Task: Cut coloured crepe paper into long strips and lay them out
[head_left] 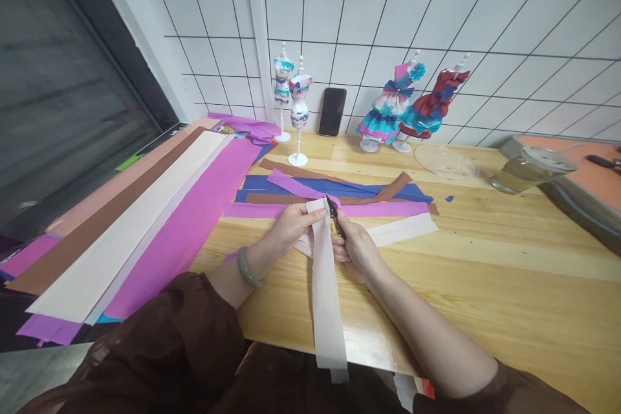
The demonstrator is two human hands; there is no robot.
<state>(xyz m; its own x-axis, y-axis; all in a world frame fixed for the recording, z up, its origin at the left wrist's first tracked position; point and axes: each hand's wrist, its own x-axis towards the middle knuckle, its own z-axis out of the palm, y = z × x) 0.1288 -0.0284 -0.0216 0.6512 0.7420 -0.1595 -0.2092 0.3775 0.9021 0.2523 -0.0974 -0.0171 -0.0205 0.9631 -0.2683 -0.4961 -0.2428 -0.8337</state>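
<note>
A long white paper strip [327,297] hangs from my left hand [295,223], pinched near its top end, and drapes down past the table's front edge. My right hand [356,242] is closed around small scissors [334,215] with black blades and some yellow, held at the right edge of the strip's top. Behind both hands lie blue strips [305,186], a brown strip [395,187] and purple strips [388,209]. Another white strip [407,229] lies to the right of my right hand.
Long sheets of purple paper [194,220] and other colours lie at the left. Small white mannequins [299,110], a phone [332,111] and dressed mannequins [388,110] stand by the tiled wall. A glass cup [526,171] and an orange-lined tray [582,174] are at the right.
</note>
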